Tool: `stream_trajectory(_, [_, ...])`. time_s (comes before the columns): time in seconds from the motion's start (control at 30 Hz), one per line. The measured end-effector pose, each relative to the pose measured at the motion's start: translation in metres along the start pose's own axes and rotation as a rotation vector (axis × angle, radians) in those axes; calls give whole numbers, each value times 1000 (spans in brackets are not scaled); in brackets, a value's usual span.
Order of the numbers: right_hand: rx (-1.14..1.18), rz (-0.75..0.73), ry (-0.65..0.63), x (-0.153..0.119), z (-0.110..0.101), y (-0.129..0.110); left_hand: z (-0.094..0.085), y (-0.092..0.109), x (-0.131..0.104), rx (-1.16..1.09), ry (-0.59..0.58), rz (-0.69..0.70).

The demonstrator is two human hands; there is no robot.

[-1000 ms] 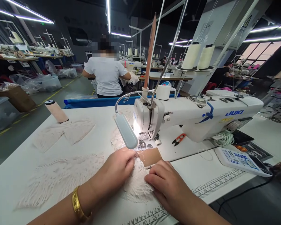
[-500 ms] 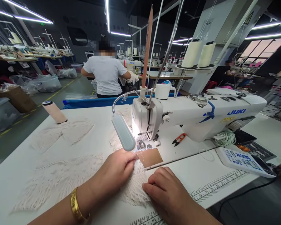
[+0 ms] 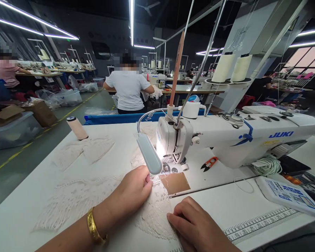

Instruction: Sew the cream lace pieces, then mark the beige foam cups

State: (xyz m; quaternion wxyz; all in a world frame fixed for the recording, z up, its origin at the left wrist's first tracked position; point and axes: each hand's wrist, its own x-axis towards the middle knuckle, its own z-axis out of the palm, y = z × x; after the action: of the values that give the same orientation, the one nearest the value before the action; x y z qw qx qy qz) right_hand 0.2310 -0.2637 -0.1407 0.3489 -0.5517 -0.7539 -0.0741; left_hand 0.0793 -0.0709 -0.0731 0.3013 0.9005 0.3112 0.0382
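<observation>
A cream lace piece [image 3: 156, 213] lies on the white table in front of the sewing machine [image 3: 173, 136]. My left hand [image 3: 136, 187], with a gold bangle at the wrist, is closed in a pinch on the lace's upper edge, just below the grey lamp head [image 3: 150, 154]. My right hand [image 3: 191, 222] is curled, its fingertips closed at the lace's right edge. A brown plate [image 3: 177, 183] lies beside the lace, below the presser foot area. Another lace piece [image 3: 78, 196] spreads out flat left of my left forearm.
Orange thread snips [image 3: 209, 163] lie on the machine bed. A peach thread cone [image 3: 77, 128] and a further lace piece [image 3: 84, 150] are at the far left. A white box [image 3: 291, 196] and coiled cord [image 3: 267, 165] sit at right. A person in white [image 3: 128, 87] sits ahead.
The view has turned left, so the scene sits further right and lower. My left hand has drawn slightly left from the machine, showing more lace edge beside the brown plate. My right hand keeps its place.
</observation>
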Motion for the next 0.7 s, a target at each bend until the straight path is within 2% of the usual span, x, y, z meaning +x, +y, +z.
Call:
stream_trajectory(0.43, [-24,32,-123,-2,-6,-1,3,0,-1,-18,21,15])
stream_trajectory(0.6, [-8,37,-129,-5,-3,0,5,-3,0,-8,55,191])
stream_trajectory(0.7, [-8,28,-52,-8,6,2,7,-1,0,20,48,255])
